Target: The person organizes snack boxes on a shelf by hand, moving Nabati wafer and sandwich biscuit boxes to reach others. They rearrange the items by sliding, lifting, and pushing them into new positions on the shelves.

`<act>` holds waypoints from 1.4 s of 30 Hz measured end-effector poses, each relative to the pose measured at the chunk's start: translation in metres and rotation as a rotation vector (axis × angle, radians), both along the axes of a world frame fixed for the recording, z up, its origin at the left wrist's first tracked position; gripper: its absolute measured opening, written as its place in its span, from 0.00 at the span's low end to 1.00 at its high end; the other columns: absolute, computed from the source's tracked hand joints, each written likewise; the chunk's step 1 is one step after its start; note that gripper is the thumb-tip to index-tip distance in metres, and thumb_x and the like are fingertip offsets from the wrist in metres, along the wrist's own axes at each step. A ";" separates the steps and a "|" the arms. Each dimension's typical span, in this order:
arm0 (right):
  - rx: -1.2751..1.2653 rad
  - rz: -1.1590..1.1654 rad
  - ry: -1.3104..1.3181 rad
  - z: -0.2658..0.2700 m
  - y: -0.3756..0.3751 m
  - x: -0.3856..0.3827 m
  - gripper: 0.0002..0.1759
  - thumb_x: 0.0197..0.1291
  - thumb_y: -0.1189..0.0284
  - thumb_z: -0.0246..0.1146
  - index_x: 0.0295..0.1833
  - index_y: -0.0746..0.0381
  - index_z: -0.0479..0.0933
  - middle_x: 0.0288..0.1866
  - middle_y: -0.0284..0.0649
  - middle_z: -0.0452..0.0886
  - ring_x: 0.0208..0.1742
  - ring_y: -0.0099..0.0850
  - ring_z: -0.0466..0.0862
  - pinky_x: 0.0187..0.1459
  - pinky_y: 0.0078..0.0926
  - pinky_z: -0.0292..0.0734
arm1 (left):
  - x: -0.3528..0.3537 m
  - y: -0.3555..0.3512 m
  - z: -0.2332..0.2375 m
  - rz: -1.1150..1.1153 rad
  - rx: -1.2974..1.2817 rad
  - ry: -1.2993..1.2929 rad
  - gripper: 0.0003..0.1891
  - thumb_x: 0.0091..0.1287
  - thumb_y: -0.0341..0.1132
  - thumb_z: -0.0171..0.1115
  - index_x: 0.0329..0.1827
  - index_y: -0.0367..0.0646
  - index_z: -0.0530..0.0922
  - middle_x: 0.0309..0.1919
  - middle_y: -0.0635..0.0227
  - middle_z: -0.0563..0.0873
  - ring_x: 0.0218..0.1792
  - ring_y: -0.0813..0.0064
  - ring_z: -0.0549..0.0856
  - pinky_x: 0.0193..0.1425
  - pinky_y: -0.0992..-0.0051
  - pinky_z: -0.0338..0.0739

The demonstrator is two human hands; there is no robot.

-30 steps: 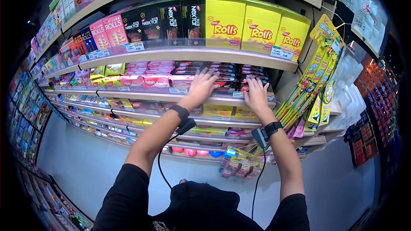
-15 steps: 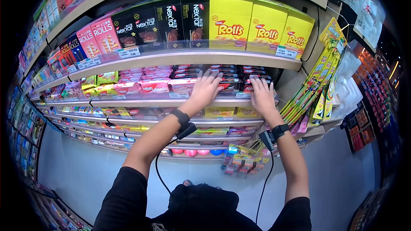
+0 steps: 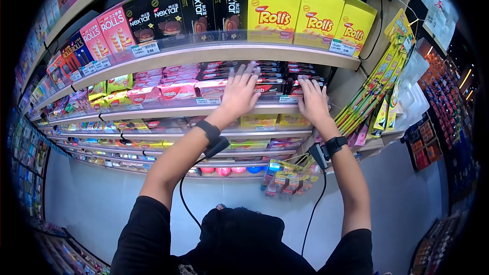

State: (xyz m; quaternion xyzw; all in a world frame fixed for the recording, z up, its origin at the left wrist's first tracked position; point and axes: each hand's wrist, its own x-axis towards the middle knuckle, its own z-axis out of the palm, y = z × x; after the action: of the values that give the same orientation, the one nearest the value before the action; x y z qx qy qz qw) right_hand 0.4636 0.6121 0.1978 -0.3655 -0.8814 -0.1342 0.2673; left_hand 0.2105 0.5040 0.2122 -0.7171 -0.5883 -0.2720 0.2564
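Observation:
My left hand (image 3: 240,91) lies flat with fingers stretched out over a row of stacked snack packs. Its fingertips rest at the right end of a pink Nabati pack (image 3: 178,90) group and on the black and red wafer packs (image 3: 270,87). To the right, my right hand (image 3: 313,101) is open, fingers spread across the front of another stack of black packs (image 3: 300,66). Neither hand is closed around a pack. Each wrist wears a black band with a small cabled device.
Above is a shelf (image 3: 219,53) with yellow Rolls boxes (image 3: 275,10) and black Nextar boxes (image 3: 196,15). Long green and yellow packets (image 3: 374,91) hang at the right. Lower shelves hold more packs, and small hanging packs (image 3: 288,178) jut out below.
The view has tilted, so the shelves sit higher in the picture. My left fingertips reach slightly further back over the packs. My right hand stays at the same stack.

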 end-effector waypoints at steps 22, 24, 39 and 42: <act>-0.015 0.318 0.107 0.010 -0.028 -0.019 0.24 0.56 0.72 0.64 0.60 0.64 0.74 0.74 0.55 0.66 0.74 0.54 0.66 0.73 0.62 0.57 | -0.040 -0.032 -0.015 0.229 -0.061 0.006 0.40 0.59 0.49 0.70 0.70 0.34 0.67 0.71 0.51 0.71 0.72 0.47 0.67 0.76 0.46 0.55; 0.006 0.373 0.117 0.009 -0.032 -0.021 0.22 0.56 0.72 0.64 0.57 0.64 0.75 0.74 0.55 0.66 0.73 0.55 0.67 0.73 0.62 0.57 | -0.041 -0.033 -0.018 0.225 -0.060 0.023 0.39 0.59 0.49 0.69 0.70 0.34 0.68 0.71 0.51 0.71 0.72 0.47 0.67 0.76 0.47 0.55; -0.051 0.461 0.083 -0.017 -0.057 -0.008 0.15 0.55 0.73 0.64 0.47 0.68 0.75 0.74 0.58 0.65 0.73 0.57 0.67 0.70 0.66 0.60 | -0.027 -0.051 -0.014 0.313 -0.074 -0.002 0.52 0.60 0.51 0.69 0.78 0.28 0.52 0.77 0.44 0.59 0.79 0.39 0.53 0.79 0.37 0.41; -0.096 0.466 0.059 -0.027 -0.058 -0.014 0.15 0.55 0.72 0.65 0.47 0.68 0.75 0.75 0.58 0.64 0.73 0.57 0.66 0.71 0.66 0.59 | -0.003 -0.066 -0.009 0.273 -0.108 -0.007 0.52 0.62 0.49 0.68 0.79 0.29 0.50 0.79 0.44 0.56 0.80 0.38 0.50 0.79 0.37 0.39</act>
State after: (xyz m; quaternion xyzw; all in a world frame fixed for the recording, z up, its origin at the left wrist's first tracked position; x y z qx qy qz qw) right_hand 0.4494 0.5542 0.1712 -0.1683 -0.9391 -0.0159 0.2991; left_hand 0.2078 0.4380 0.2032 -0.6423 -0.6951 -0.2049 0.2498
